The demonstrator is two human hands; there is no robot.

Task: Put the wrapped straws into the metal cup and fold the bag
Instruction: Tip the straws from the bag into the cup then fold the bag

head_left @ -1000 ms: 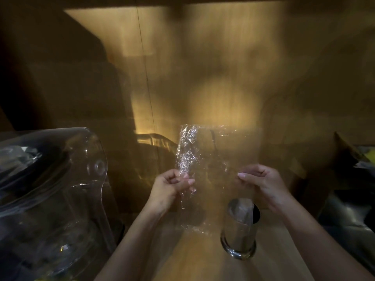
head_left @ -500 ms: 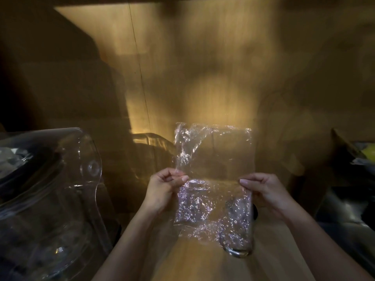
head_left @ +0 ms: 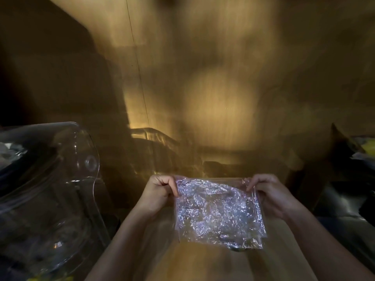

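Note:
A crinkled clear plastic bag [head_left: 219, 211] hangs folded over in front of me, shining in the dim light. My left hand [head_left: 160, 194] pinches its upper left corner and my right hand [head_left: 269, 194] pinches its upper right corner. The metal cup [head_left: 236, 249] stands on the wooden table behind the bag; only its base rim shows below the bag's lower edge. Straws are not visible.
A clear plastic chair back [head_left: 60, 179] stands close at the left. The wooden table [head_left: 203, 264] runs below my arms. Dark clutter with something yellow [head_left: 363, 151] lies at the right. A dim wooden wall fills the background.
The bag's upper half has come down over its lower half, so it is now half as tall. Both hands have shifted to its top corners, and the bag now covers the cup.

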